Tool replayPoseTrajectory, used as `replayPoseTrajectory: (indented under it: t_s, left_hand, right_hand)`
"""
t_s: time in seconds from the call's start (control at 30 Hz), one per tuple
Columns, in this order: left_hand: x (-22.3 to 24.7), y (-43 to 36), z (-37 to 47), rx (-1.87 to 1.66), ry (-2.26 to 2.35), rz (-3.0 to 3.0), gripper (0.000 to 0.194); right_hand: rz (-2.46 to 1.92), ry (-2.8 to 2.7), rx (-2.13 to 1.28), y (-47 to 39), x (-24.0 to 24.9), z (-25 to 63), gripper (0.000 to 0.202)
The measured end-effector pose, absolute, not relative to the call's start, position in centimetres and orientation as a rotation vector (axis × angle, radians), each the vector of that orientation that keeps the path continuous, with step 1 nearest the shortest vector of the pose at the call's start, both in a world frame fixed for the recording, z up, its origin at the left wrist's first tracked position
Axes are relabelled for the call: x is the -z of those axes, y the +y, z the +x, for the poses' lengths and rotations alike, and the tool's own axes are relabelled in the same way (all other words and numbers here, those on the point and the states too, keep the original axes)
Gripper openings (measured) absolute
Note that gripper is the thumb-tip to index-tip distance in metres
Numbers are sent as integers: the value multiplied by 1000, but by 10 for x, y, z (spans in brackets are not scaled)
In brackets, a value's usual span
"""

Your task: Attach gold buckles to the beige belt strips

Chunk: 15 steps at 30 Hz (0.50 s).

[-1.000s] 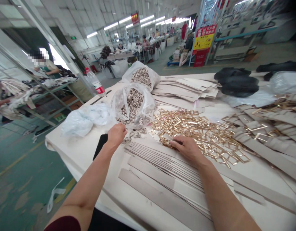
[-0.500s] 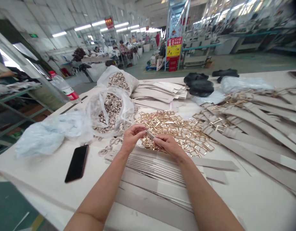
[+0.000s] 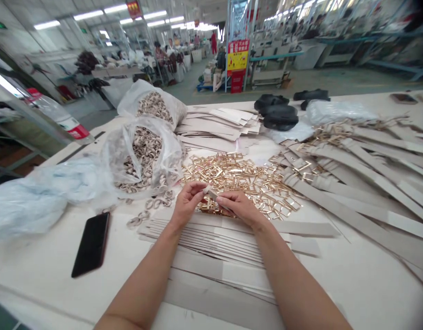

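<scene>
My left hand [image 3: 186, 204] pinches a small pale piece [image 3: 207, 189] between thumb and fingertips; whether it is a loop or the tip of a strap I cannot tell. Closed on a narrow grey-beige strap [image 3: 213, 195], my right hand [image 3: 242, 209] holds it so that its end meets the left fingertips. Just beyond both hands spreads a heap of gold rectangular buckles [image 3: 232, 172]. Under my wrists lies a row of flat grey-beige straps [image 3: 211, 238], side by side.
Two plastic bags of beige loops [image 3: 147, 149] stand at the left, with loose loops [image 3: 139, 219] nearby. A black phone [image 3: 91, 245], crumpled plastic [image 3: 74, 178] and a bottle [image 3: 72, 126] are on the left too. Straps with buckles [image 3: 363, 183] pile up at the right, black bundles [image 3: 280, 117] behind.
The view has shifted, so the table items at the left appear further left. Both hands stay together over the buckles, and the strap piece between them has tilted slightly.
</scene>
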<state>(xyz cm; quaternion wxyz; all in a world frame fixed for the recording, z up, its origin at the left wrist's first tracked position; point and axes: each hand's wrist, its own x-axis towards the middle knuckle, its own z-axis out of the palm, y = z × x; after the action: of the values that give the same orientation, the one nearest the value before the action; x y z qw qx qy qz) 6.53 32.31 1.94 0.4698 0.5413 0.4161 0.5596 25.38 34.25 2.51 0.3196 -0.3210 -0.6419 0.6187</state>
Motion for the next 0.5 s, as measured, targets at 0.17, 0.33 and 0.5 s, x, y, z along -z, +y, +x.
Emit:
replayPoseTrajectory:
  t_s: [0.17, 0.33, 0.5]
  left_hand:
    - [-21, 319, 67, -1429, 971, 1335, 21]
    - [-12, 321, 71, -1460, 980, 1187, 16]
    - [-10, 320, 83, -1666, 1069, 1183, 15]
  right_hand:
    - [-966, -1794, -1424, 341, -22, 250, 42]
    - [-1133, -1859, -1138, 340, -20, 244, 34]
    - [-1166, -1797, -1096, 339, -17, 239, 33]
